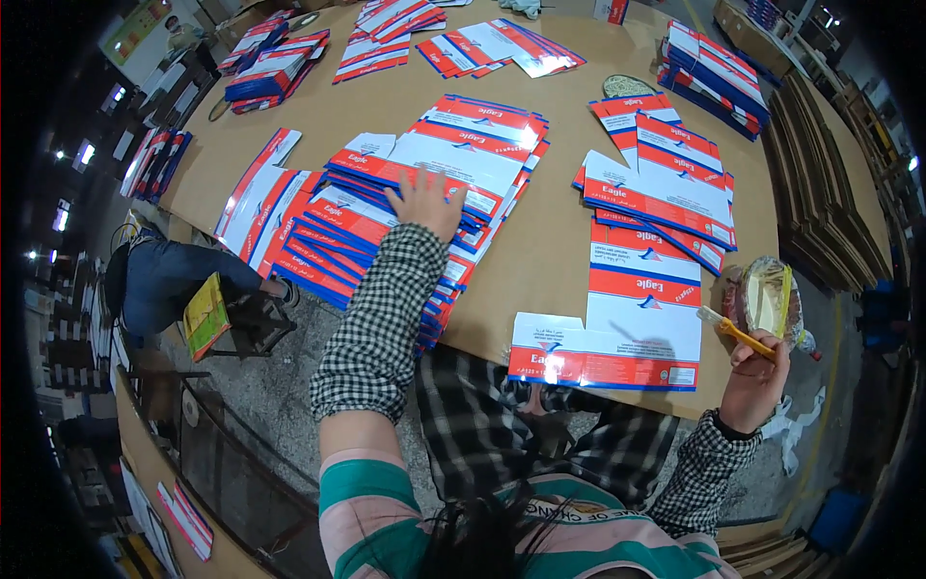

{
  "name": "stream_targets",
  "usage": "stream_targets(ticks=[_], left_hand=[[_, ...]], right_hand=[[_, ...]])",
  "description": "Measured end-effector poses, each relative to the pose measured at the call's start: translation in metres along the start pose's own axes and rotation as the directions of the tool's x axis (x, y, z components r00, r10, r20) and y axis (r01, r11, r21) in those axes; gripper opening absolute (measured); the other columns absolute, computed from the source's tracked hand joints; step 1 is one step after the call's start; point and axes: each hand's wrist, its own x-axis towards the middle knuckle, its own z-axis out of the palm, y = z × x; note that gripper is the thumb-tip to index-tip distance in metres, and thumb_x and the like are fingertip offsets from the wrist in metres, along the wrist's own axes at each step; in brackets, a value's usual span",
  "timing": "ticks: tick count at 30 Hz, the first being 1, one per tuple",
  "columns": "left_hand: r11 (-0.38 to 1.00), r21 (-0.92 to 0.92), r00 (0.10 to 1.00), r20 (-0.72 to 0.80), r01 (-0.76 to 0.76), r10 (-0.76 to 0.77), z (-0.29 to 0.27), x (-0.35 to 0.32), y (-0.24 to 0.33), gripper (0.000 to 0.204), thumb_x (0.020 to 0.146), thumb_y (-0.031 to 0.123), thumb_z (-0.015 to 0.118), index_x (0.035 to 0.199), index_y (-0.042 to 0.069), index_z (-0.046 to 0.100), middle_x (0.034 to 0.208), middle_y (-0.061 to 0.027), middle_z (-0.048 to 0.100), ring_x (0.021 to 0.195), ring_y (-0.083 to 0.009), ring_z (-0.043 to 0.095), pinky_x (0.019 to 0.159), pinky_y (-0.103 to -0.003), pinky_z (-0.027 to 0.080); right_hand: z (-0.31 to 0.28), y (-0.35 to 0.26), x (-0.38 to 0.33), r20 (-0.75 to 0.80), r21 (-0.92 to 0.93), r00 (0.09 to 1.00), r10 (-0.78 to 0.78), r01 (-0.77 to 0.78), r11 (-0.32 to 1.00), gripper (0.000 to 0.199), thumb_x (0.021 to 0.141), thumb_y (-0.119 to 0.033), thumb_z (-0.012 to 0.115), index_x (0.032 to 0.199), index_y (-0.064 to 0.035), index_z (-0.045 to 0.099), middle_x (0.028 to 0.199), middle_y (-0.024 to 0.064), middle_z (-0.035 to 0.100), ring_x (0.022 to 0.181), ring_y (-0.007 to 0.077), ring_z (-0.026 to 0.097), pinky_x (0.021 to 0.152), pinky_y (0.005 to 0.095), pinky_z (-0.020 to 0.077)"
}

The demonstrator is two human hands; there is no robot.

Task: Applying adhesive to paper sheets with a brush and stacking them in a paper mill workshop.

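Item: fanned stack of flat carton blanks (405, 207), lying on the brown bench (550, 241) ahead of you and to your left, its near end running off the bench edge.

Left hand (427, 201): you are pressing it palm-down on the top blank, fingers spread and flat, gripping nothing. To do this well, keep the pressure on the uppermost sheet only and draw it straight toward you, so the fanned sheets beneath are not dragged out of their overlap.

Right hand (755, 372): you are holding a yellow-handled brush (738, 331), fingers closed around the handle, just beside a foil-lined dish of pale paste (769, 297) at the bench's right edge. Keep the bristles clear of the printed faces.

Appearance: the blanks are thin, glossy printed card, white panels with red bands and blue edging, all alike. One single blank (617, 323) is lying opened flat at the near edge in front of you, a smaller pile (666, 188) behind it.
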Motion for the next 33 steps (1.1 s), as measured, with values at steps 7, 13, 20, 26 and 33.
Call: stream_targets(ticks=[7, 13, 20, 26, 33], left_hand=[[0.994, -0.025, 0.993, -0.033, -0.111, 0.110, 0.008, 0.002, 0.016, 0.051, 0.084, 0.042, 0.046, 0.120, 0.006, 0.049, 0.134, -0.0156, 0.036, 0.127, -0.0341, 0.024, 0.103, -0.056, 0.015], [0.716, -0.362, 0.800, -0.206, -0.597, 0.563, 0.021, -0.027, 0.091, 0.045, 0.076, 0.018, 0.057, 0.116, -0.001, 0.049, 0.117, -0.0238, 0.047, 0.118, -0.0359, 0.035, 0.101, -0.048, 0.025], [0.809, -0.114, 0.815, -0.006, -0.577, 0.580, 0.050, -0.043, 0.213, 0.058, 0.077, 0.010, 0.052, 0.131, 0.006, 0.033, 0.136, -0.0156, 0.030, 0.129, -0.0323, 0.021, 0.107, -0.044, 0.015], [0.766, 0.057, 0.763, 0.163, -0.640, 0.625, 0.053, -0.035, 0.226, 0.045, 0.079, 0.015, 0.053, 0.122, 0.006, 0.043, 0.127, -0.0111, 0.041, 0.123, -0.0272, 0.032, 0.105, -0.043, 0.018], [0.726, -0.233, 0.705, 0.179, -0.647, 0.686, 0.046, -0.087, 0.164, 0.035, 0.074, 0.005, 0.054, 0.108, 0.002, 0.052, 0.114, -0.0176, 0.051, 0.113, -0.0304, 0.044, 0.097, -0.046, 0.031]], right_hand=[[-0.025, -0.010, -0.011, -0.066, 0.056, 0.998, 0.013, -0.009, 0.998, 0.030, 0.094, -0.028, 0.034, 0.088, -0.0034, 0.051, 0.089, 0.0129, 0.056, 0.062, 0.0138, 0.051, 0.057, 0.0262, 0.0397], [-0.027, -0.003, -0.008, -0.129, 0.131, 0.990, 0.060, -0.043, 0.990, 0.028, 0.092, -0.025, 0.036, 0.086, -0.0023, 0.051, 0.089, 0.0162, 0.057, 0.061, 0.0161, 0.054, 0.057, 0.0283, 0.0453], [-0.044, -0.016, -0.019, -0.176, 0.121, 0.984, -0.007, 0.029, 0.992, 0.028, 0.092, -0.023, 0.035, 0.085, -0.0005, 0.051, 0.087, 0.0172, 0.057, 0.060, 0.0177, 0.055, 0.056, 0.0282, 0.0457], [-0.077, -0.023, -0.029, -0.255, 0.081, 0.966, -0.031, 0.054, 0.995, 0.027, 0.092, -0.021, 0.035, 0.084, 0.0003, 0.050, 0.085, 0.0174, 0.056, 0.060, 0.0187, 0.055, 0.055, 0.0287, 0.0459], [-0.075, -0.010, -0.017, -0.201, 0.158, 0.980, -0.009, 0.042, 0.987, 0.028, 0.093, -0.022, 0.035, 0.084, 0.0001, 0.050, 0.087, 0.0188, 0.057, 0.061, 0.0185, 0.055, 0.057, 0.0291, 0.0457]])
